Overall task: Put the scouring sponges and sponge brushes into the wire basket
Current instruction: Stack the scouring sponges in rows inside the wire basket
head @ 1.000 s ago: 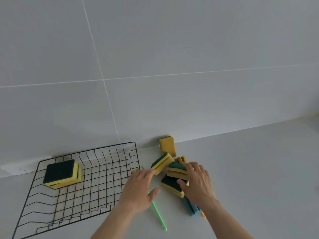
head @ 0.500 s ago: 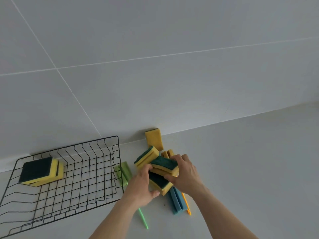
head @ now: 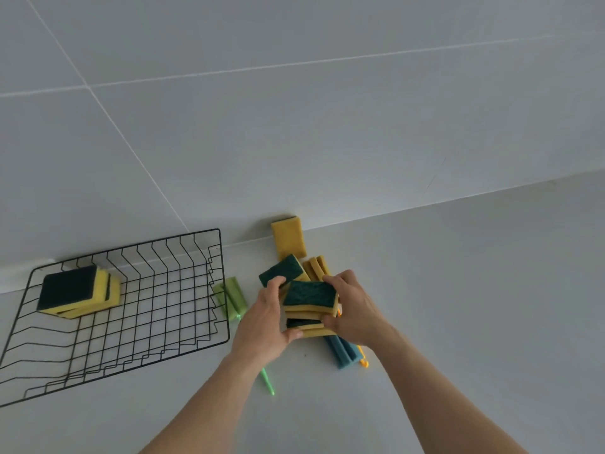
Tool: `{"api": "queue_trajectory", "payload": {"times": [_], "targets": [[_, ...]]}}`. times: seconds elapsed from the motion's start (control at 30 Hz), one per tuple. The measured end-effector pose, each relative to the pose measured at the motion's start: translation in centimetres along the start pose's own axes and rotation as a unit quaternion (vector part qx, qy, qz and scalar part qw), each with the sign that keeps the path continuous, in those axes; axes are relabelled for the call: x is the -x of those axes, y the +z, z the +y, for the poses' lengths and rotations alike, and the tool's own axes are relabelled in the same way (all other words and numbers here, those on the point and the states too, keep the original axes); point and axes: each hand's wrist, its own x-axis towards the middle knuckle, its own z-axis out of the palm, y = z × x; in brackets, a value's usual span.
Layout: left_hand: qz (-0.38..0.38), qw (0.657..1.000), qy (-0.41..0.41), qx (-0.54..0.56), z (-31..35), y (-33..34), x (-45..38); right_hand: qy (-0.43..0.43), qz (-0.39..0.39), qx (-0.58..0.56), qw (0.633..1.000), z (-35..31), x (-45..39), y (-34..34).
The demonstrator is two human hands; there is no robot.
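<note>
both hands close on one small stack of scouring sponges (head: 309, 304) from opposite sides: the left hand (head: 265, 326) presses the stack's left edge with its thumb under the lowest sponge, the right hand (head: 355, 309) clamps the right edge. the stack sits just right of the wire basket (head: 216, 339), outside it; whether it is lifted off the countertop (head: 474, 306) i cannot tell.

from the head view, the task looks barely begun: only one pile of sponges (head: 78, 291) lies in the basket's far left corner. left out on the counter are a tilted sponge (head: 281, 269) behind the stack, a yellow sponge (head: 288, 237) leaning at the wall, the green sponge brush (head: 232, 298) beside the basket, the blue sponge brush (head: 343, 350) under the right wrist, and a yellow brush head (head: 316, 267) behind the hands
</note>
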Motion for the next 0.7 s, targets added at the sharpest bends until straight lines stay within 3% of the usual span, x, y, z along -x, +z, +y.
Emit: {"api": "queue_trajectory", "payload": {"times": [0.3, 0.5, 0.7], "targets": [[-0.074, 0.992, 0.079, -0.072, 0.5, -0.7, -1.0, -0.028, -0.06, 0.002, 0.998, -0.1, -0.3, -0.3], [-0.049, 0.979, 0.124, -0.152, 0.4, 0.1, -0.7, -0.072, -0.034, 0.126, 0.989, -0.8, 0.1, 0.1], [-0.006, 0.971, 0.149, -0.188, 0.1, 1.2, -0.1, -0.073, -0.015, 0.146, 0.986, -1.7, 0.8, 0.4]]}}
